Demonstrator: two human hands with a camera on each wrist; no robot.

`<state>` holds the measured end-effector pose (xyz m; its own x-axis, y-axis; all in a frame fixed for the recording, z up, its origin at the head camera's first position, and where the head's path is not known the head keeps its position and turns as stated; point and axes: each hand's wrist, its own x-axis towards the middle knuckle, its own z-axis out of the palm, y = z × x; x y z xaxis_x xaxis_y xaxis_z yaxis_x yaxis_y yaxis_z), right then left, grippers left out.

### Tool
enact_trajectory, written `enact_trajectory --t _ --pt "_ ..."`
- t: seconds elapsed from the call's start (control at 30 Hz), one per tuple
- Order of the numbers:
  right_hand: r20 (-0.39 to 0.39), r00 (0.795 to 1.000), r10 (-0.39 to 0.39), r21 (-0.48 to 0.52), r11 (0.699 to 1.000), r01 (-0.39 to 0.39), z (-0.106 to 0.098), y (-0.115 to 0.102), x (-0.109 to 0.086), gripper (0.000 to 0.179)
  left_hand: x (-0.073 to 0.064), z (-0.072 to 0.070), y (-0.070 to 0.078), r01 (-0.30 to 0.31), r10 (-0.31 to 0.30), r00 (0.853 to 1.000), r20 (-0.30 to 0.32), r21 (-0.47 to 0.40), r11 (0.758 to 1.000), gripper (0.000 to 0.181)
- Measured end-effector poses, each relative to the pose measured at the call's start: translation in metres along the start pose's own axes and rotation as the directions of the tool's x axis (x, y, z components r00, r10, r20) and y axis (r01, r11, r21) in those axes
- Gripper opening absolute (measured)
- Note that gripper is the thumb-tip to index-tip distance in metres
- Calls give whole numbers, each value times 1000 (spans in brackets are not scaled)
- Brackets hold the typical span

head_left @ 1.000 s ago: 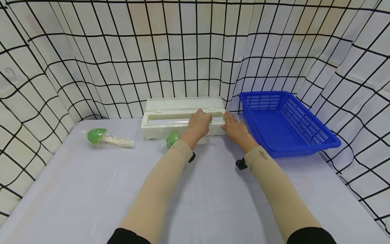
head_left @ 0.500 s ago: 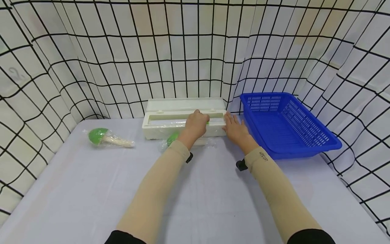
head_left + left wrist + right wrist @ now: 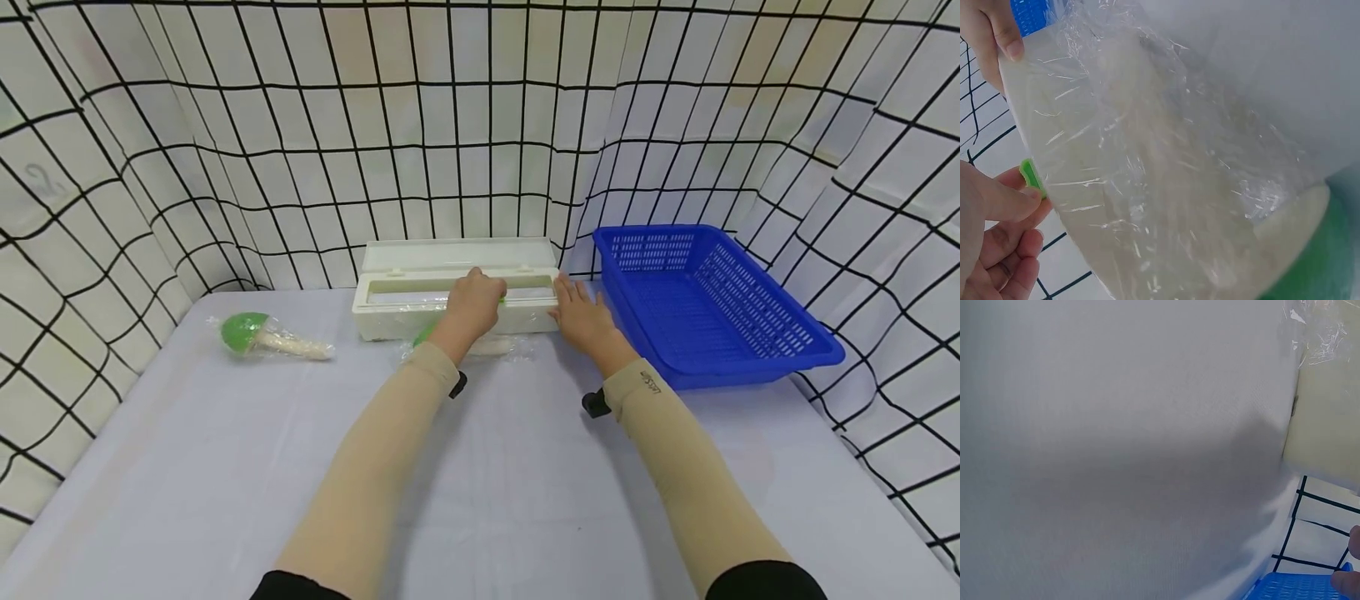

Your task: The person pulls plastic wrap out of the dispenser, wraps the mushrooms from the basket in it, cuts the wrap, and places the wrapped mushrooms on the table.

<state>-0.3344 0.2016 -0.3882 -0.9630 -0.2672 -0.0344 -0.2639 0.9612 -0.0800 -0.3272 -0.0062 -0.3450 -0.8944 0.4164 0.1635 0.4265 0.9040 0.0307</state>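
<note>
A white cling film dispenser (image 3: 390,321) stands at the table's back with its lid raised. My left hand (image 3: 472,308) pinches a small green slider (image 3: 1032,178) at the box's upper front edge. At the right end of the box my right hand (image 3: 585,321) rests, its fingers extended and its thumb against the front. Clear film hangs down the front, over or around an object with a pale stem (image 3: 491,346) and a green head (image 3: 1316,262); my left arm partly hides it in the head view. Only fingertips (image 3: 1347,584) of the right hand show in its wrist view.
Another film-wrapped object with a green rounded head (image 3: 243,332) and pale stem lies at the table's left. A blue perforated basket (image 3: 750,371) stands right of the box, close to my right hand. Black wire mesh (image 3: 487,150) encloses the back and sides.
My left hand has slid leftward along the box's front edge with the green slider. My right hand stays on the box's right end.
</note>
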Motion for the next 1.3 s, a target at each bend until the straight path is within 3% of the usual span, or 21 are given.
enact_trajectory --t 0.27,0.6,0.9,1.1,1.3 --pt "23 1000 5 9 1000 -5 -1 -2 0 62 -8 -2 -17 19 -19 1000 1 3 1000 33" --pt "31 1000 -4 20 1000 3 -2 -3 -3 62 -18 -2 -35 76 -71 996 58 -93 993 41" --pt "14 1000 17 32 999 -18 -3 -1 -3 61 -30 -8 -59 109 -102 993 54 -145 983 47" --pt "19 1000 15 12 1000 -15 -1 1 -1 62 -41 -11 -79 128 -119 991 56 -203 971 43" --pt "6 1000 8 24 1000 -8 -1 0 -1 62 -46 -15 -85 121 -112 992 51 -228 966 33"
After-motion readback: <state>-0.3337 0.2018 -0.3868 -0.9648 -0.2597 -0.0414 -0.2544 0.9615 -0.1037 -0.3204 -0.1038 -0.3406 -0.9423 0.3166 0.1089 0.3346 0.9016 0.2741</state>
